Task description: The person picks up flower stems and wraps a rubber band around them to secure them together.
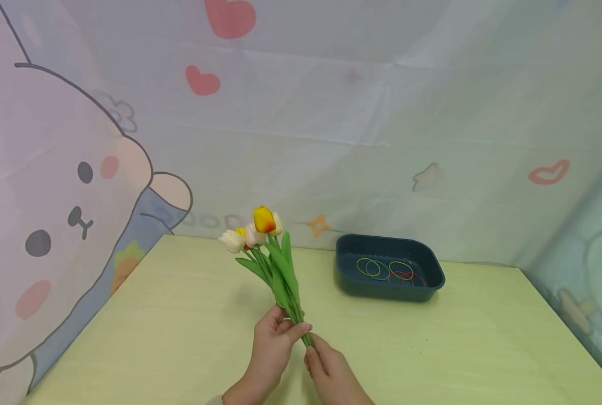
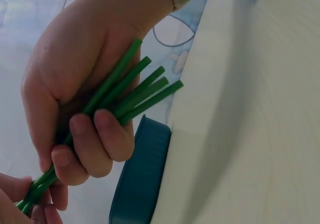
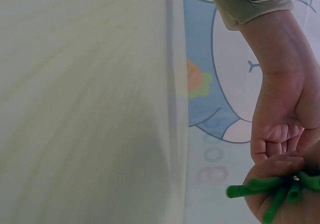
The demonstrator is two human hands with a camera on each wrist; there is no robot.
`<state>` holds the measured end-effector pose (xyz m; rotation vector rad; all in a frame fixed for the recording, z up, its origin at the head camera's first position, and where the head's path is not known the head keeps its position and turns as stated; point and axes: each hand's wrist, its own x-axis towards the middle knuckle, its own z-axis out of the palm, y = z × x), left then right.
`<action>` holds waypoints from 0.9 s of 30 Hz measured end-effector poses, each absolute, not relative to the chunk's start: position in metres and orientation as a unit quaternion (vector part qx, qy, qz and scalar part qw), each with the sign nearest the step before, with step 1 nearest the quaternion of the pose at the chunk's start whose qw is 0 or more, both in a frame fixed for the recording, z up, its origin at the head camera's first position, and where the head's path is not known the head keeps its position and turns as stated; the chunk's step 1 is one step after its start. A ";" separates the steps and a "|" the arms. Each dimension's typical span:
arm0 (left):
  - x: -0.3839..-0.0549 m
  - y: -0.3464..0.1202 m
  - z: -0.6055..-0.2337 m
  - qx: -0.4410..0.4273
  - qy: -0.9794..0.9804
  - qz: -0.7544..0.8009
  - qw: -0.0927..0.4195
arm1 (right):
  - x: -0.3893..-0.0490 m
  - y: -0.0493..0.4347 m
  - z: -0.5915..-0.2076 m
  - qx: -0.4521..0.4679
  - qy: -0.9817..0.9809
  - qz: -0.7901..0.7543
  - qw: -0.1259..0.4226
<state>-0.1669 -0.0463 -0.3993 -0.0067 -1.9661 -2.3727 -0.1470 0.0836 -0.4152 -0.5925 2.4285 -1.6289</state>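
Artificial tulips with white and yellow-orange heads, broad green leaves and slim green stems point(image 1: 284, 275), and up they stand in the head view, tilted leftward in 1 bunch above a pale yellow-green table point(image 1: 483, 332)! The left hand point(image 1: 274, 347) has thumb and fingers closed round the stems below the leaves; the right hand point(image 1: 330, 368) grips lower. Behind, to the right, sits a dark-blue rectangular basin with rounded corners point(image 1: 382, 292), thin yellow, teal and red bands point(image 1: 389, 273) loose inside. I see none round the stems, so they look gathered but unfastened; what else remains, I can't tell.

Over to the left wrist view: 5 stem ends fan out past the right hand's curled fingers, the left hand pinching further along at the lower left.

Right wrist view now: stem ends jut from the right hand in the corner, the left hand's fingertips hidden behind it. Writing? Pale letters on the cartoon-printed backdrop point(image 1: 382, 112), too faint to read as a word; no brand or label shows.
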 end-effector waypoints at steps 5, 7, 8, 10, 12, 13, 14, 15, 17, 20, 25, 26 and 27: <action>-0.167 -0.047 -0.399 -0.005 -0.636 -0.772 0.017 | -0.145 0.084 -0.416 -0.207 0.812 -0.541 0.075; -0.167 -0.049 -0.398 -0.011 -0.627 -0.779 0.011 | -0.145 0.086 -0.415 -0.200 0.801 -0.557 0.088; -0.167 -0.049 -0.397 -0.015 -0.622 -0.783 0.006 | -0.145 0.087 -0.415 -0.195 0.793 -0.569 0.097; -0.167 -0.051 -0.396 -0.027 -0.612 -0.790 -0.001 | -0.145 0.090 -0.414 -0.185 0.773 -0.595 0.116; -0.167 -0.053 -0.394 -0.040 -0.601 -0.798 -0.016 | -0.146 0.092 -0.412 -0.172 0.749 -0.624 0.142; -0.166 -0.054 -0.394 -0.049 -0.597 -0.801 -0.024 | -0.146 0.093 -0.412 -0.171 0.739 -0.634 0.150; -0.166 -0.055 -0.393 -0.058 -0.592 -0.803 -0.032 | -0.146 0.094 -0.411 -0.171 0.730 -0.643 0.157; -0.166 -0.055 -0.393 -0.066 -0.585 -0.807 -0.041 | -0.147 0.095 -0.411 -0.172 0.721 -0.651 0.164; -0.165 -0.056 -0.392 -0.083 -0.575 -0.812 -0.059 | -0.147 0.096 -0.410 -0.181 0.706 -0.662 0.175; -0.164 -0.057 -0.392 -0.099 -0.568 -0.813 -0.077 | -0.148 0.097 -0.410 -0.195 0.687 -0.674 0.188; -0.165 -0.060 -0.392 -0.106 -0.579 -0.803 -0.090 | -0.150 0.101 -0.408 -0.206 0.668 -0.680 0.222; -0.165 -0.061 -0.392 -0.107 -0.581 -0.802 -0.093 | -0.149 0.102 -0.407 -0.210 0.667 -0.678 0.228; -0.166 -0.061 -0.392 -0.108 -0.583 -0.800 -0.094 | -0.149 0.103 -0.407 -0.213 0.666 -0.676 0.234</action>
